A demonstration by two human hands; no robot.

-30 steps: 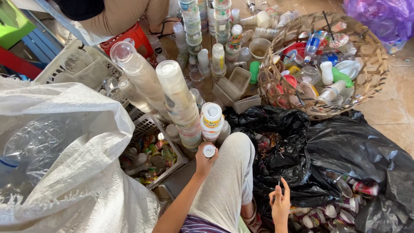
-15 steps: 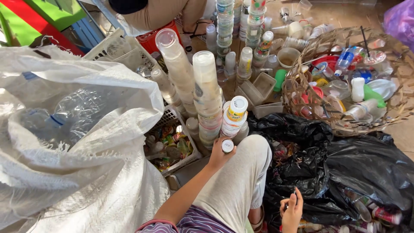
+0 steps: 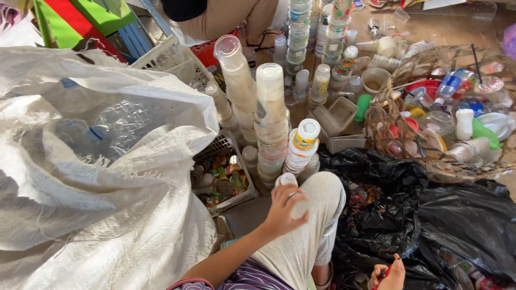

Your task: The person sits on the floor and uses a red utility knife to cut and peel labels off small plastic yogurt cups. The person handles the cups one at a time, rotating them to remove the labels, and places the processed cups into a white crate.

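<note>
At lower centre, the left hand (image 3: 283, 208) closes its grip on a small white plastic cup (image 3: 288, 180), just below the leaning stacks of nested white plastic cups (image 3: 270, 123). This looks like sorting; the cup seems due for a stack. At the bottom right edge, the right hand (image 3: 388, 274) pinches a small red object (image 3: 388, 268) over the black plastic bag (image 3: 430, 215).

A white woven sack (image 3: 97, 177) fills the left. Black bags (image 3: 430, 215) lie lower right, a wicker basket (image 3: 400, 156) of bottles upper right, a white crate (image 3: 172, 62) upper left.

Left hand (image 3: 283, 208) grips a small white cup (image 3: 288, 179) beside stacked cups (image 3: 271, 123).
</note>
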